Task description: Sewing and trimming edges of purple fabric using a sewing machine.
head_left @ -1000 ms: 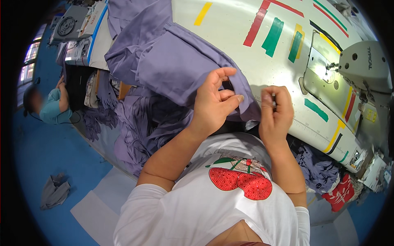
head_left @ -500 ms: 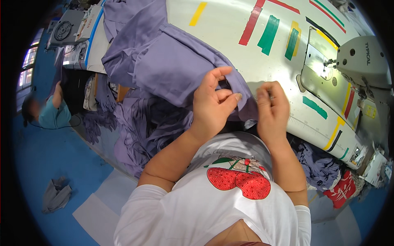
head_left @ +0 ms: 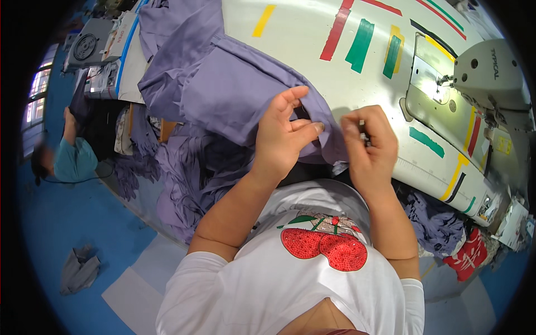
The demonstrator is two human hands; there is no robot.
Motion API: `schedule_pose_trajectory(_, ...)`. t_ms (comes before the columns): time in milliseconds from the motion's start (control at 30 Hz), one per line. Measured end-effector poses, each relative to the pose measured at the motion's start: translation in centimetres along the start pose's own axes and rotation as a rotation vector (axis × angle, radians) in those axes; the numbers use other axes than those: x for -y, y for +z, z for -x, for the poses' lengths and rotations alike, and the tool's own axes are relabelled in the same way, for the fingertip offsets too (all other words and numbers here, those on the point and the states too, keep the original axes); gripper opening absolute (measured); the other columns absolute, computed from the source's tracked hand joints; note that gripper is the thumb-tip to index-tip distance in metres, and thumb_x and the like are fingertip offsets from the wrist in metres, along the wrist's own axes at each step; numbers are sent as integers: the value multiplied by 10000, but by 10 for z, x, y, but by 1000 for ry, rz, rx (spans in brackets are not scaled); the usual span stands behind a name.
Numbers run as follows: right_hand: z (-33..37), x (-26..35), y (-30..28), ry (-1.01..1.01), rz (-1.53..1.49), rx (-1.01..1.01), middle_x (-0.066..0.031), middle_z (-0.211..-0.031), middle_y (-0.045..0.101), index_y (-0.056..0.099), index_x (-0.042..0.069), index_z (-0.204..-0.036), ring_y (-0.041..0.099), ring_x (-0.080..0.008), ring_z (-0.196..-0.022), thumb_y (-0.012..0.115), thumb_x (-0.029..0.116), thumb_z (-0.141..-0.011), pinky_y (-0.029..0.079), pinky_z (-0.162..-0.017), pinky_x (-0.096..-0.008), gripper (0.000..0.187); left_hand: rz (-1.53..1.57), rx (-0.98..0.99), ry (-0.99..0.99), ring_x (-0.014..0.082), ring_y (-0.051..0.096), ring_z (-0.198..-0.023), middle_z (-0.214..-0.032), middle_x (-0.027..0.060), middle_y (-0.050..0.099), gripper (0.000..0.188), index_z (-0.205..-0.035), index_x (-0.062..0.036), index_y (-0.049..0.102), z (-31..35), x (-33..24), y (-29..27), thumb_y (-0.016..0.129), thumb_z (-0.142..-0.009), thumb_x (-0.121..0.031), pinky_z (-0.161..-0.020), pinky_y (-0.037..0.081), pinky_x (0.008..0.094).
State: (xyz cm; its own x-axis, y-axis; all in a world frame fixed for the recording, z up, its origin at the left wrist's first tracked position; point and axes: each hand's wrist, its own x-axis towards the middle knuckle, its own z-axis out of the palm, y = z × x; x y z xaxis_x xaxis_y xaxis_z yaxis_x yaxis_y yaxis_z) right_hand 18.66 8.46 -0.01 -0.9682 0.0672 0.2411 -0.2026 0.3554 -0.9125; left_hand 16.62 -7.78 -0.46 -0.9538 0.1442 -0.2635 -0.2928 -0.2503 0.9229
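Observation:
A purple cloth garment piece [head_left: 229, 84] lies over the near left side of the white sewing table, its folded edge running down towards my body. My left hand [head_left: 282, 137] is at this edge, thumb bent towards the fingers with cloth caught between them and the index finger raised. Just right of the cloth's end, my right hand [head_left: 371, 148] is closed, its fingers curled in to the thumb. Something small and dark shows in the gap between those fingers, too unclear to name. The sewing machine head [head_left: 486, 72] stands to the right, its lamp lighting the needle plate [head_left: 427, 84].
Coloured tape strips [head_left: 360, 44] mark the white tabletop [head_left: 290, 33]. Heaped purple cloth [head_left: 190, 178] hangs below the table at left; more purple pieces [head_left: 432, 223] and a red cloth [head_left: 468, 255] lie at lower right. Another person [head_left: 72, 153] works at far left. Grey cloth [head_left: 81, 271] lies on the blue floor.
My right hand has risen slightly and turned, and a gap now shows between its fingers. My left hand has shifted a little left, still at the cloth's edge. The view has tilted slightly.

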Motion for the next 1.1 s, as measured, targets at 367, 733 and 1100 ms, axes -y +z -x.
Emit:
schedule_pose_trajectory(367, 16, -1, -12, -66, 279, 49, -101, -743, 569, 618, 16, -931, 563, -243, -551, 735, 160, -837, 445, -522, -336, 208, 43, -26, -98, 176, 673, -863, -1330, 210, 429, 699, -1375, 72, 342, -5, -9, -4, 682, -765, 108, -669, 534, 237)
schedule_pose_trajectory(733, 10, 1, -2, -78, 301, 46, -93, -712, 567, 647, 39, -891, 554, -222, -550, 743, 136, -824, 426, -512, -330, 152, 89, 5, -89, 166, 685, -856, -1334, 210, 453, 694, -1379, 83, 327, -2, -8, -4, 667, -775, 119, -690, 524, 220)
schedule_pose_trajectory(1100, 10, 1, -1, 89, 3, -11, -45, -778, 580, 626, 5, -988, 529, -139, -640, 739, 42, -781, 448, -578, -266, 239, 106, 7, -93, 177, 683, -878, -1331, 210, 418, 691, -1373, 79, 329, -3, -7, -3, 663, -771, 134, -722, 528, 218)
